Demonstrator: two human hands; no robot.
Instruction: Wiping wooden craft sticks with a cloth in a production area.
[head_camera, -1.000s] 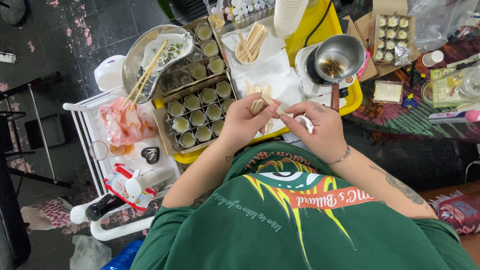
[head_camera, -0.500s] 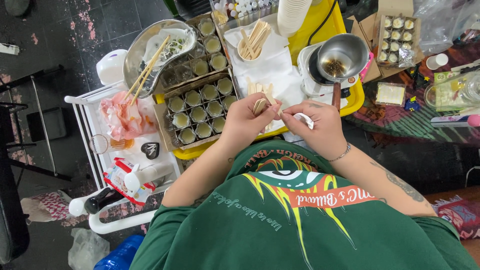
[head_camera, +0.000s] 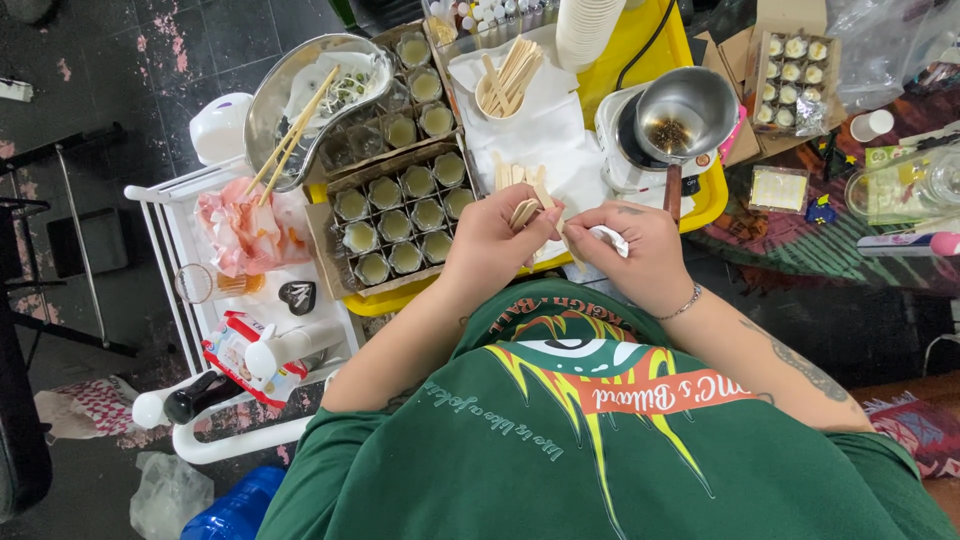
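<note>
My left hand (head_camera: 495, 235) pinches a bundle of flat wooden sticks (head_camera: 524, 211) over the white cloth (head_camera: 540, 135), ends level; my right hand (head_camera: 640, 250), closed on a white wad (head_camera: 608, 238), wipes them beside the tray of filled cups (head_camera: 400, 215).

left hand (head_camera: 497, 243) pinching; right hand (head_camera: 637, 250) curled

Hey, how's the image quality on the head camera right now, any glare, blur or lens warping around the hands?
Head view: even, soft light with no hard shadows; the left hand and right hand are sharp, as are the wooden sticks they hold. Bright glare shows on the metal pot rim and the steel bowl. Wide-angle bending curves the white cart rail near the edge.
</note>
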